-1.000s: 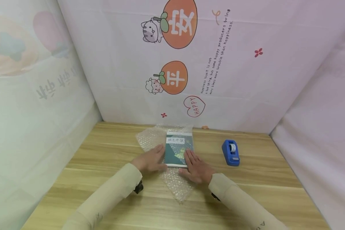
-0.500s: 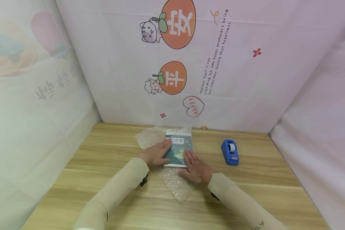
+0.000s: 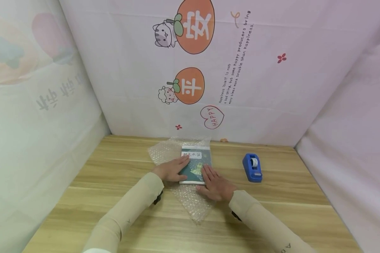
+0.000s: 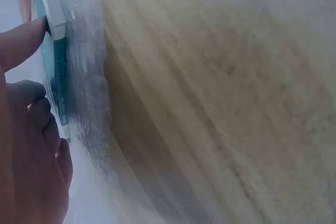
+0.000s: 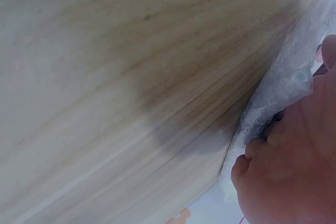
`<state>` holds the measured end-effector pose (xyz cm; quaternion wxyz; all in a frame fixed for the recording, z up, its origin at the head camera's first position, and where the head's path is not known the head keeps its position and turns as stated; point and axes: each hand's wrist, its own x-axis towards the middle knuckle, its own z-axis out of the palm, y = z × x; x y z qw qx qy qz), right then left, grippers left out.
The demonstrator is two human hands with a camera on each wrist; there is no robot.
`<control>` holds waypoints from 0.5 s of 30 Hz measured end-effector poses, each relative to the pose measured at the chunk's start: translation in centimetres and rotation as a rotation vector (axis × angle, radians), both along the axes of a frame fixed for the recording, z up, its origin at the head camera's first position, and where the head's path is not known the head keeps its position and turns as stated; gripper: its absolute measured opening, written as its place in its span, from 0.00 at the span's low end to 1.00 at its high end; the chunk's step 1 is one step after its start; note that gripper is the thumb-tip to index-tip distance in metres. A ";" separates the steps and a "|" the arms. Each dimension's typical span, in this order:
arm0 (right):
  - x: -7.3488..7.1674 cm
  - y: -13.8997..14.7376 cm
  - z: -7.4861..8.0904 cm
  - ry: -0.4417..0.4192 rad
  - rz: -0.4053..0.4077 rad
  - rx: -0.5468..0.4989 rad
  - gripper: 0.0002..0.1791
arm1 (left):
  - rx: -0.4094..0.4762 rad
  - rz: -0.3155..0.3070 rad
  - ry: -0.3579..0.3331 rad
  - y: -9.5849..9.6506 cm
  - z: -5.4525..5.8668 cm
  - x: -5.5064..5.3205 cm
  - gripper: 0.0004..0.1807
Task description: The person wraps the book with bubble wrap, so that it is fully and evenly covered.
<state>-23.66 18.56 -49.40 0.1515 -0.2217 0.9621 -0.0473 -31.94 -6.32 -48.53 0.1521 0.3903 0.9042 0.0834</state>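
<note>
In the head view a dark green book [image 3: 193, 171] lies flat on a sheet of bubble wrap [image 3: 191, 203]. Some of the clear wrap appears folded over its right side. My left hand [image 3: 172, 169] rests with straight fingers on the left part of the cover. On the opposite side, my right hand [image 3: 218, 184] lies flat, pressing the wrap along the right edge. The left wrist view shows the book's spine [image 4: 61, 72] beside the left hand [image 4: 31, 145]. In the right wrist view, wrap [image 5: 283, 93] runs along the right hand [image 5: 299, 166].
A blue tape dispenser [image 3: 252, 168] with a roll of tape stands on the wooden table [image 3: 282, 218], right of the book. Behind the table hangs a printed white cloth [image 3: 139, 88], and pale cloth encloses both sides.
My left hand has moved from the book's left edge onto its cover, then drawn slightly off the title label. The right hand has stayed in place.
</note>
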 end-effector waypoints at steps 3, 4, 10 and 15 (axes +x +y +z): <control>-0.1 0.1 0.0 0.007 0.004 -0.004 0.49 | -0.002 -0.013 0.013 -0.1 -0.1 0.0 0.45; -0.1 0.1 0.0 0.008 0.002 -0.003 0.49 | -0.003 -0.020 0.022 -0.2 -0.2 0.0 0.45; -0.4 0.8 0.6 -0.001 0.016 -0.040 0.45 | -0.046 -0.029 0.079 -0.4 -0.9 -0.3 0.46; -0.7 1.3 0.8 -0.003 0.026 -0.039 0.42 | -0.079 -0.022 0.116 -0.4 -1.4 -0.3 0.46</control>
